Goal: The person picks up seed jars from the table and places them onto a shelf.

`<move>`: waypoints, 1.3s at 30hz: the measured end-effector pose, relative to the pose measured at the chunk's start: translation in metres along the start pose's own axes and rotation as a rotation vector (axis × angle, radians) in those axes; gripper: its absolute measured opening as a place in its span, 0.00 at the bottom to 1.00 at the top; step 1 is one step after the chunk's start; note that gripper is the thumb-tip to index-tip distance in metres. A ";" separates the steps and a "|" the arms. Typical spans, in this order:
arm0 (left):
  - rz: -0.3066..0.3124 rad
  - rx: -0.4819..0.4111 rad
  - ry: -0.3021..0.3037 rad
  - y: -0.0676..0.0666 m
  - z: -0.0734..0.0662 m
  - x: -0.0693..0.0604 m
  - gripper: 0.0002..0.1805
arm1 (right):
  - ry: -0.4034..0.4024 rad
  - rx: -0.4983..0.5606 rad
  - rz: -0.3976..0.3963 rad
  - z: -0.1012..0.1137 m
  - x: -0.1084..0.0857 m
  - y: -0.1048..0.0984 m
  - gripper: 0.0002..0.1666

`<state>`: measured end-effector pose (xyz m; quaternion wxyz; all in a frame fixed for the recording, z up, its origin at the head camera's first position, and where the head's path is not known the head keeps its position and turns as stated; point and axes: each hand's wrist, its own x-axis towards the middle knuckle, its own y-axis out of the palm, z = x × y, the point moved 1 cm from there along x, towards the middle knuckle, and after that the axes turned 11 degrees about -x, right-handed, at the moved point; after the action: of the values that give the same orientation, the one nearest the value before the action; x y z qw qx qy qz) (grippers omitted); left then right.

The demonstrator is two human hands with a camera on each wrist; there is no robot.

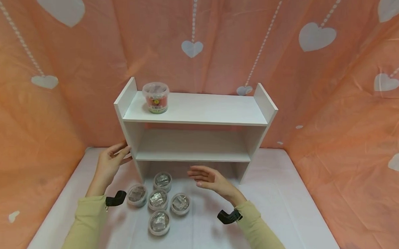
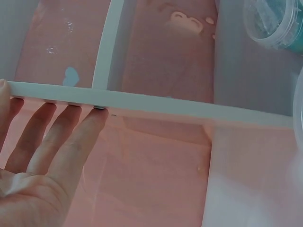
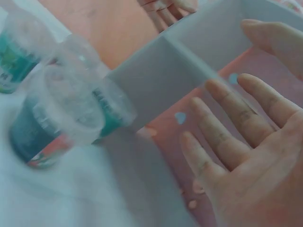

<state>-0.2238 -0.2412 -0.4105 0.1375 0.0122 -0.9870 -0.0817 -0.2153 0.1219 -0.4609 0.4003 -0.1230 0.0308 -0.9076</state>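
Note:
A white shelf unit [image 1: 191,161] stands on the white table. My left hand [image 1: 112,161] touches its left side panel [image 2: 156,104], fingers fairly straight with their tips against the outer face and the thumb by the edge. My right hand [image 1: 215,182] hovers before the lowest compartment, fingers extended and spread, holding nothing. On the top board at the left sits a lidded tub [image 1: 155,101] with a red and green label. Several similar clear-lidded tubs [image 1: 180,203] stand on the table between my hands; in the right wrist view they are blurred, with one tub [image 3: 52,118] nearest.
The middle board [image 1: 192,146] runs between the two side panels. Orange cloth [image 1: 215,62] printed with white hearts hangs behind and at both sides of the table [image 1: 275,207]. A black wrist camera [image 1: 229,216] is strapped on each forearm.

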 end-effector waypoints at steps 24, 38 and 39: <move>0.014 -0.011 0.020 0.000 -0.003 -0.002 0.28 | -0.003 0.077 0.017 -0.053 -0.002 0.016 0.35; 0.018 -0.032 0.020 0.000 -0.002 -0.001 0.28 | 0.034 0.046 0.072 -0.069 0.000 0.022 0.40; 0.019 -0.043 0.020 0.000 -0.002 -0.001 0.28 | 0.035 0.039 0.079 -0.069 0.000 0.022 0.40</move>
<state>-0.2219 -0.2416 -0.4090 0.1482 0.0004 -0.9838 -0.1013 -0.2165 0.1036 -0.5310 0.4375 -0.0978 0.0251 -0.8935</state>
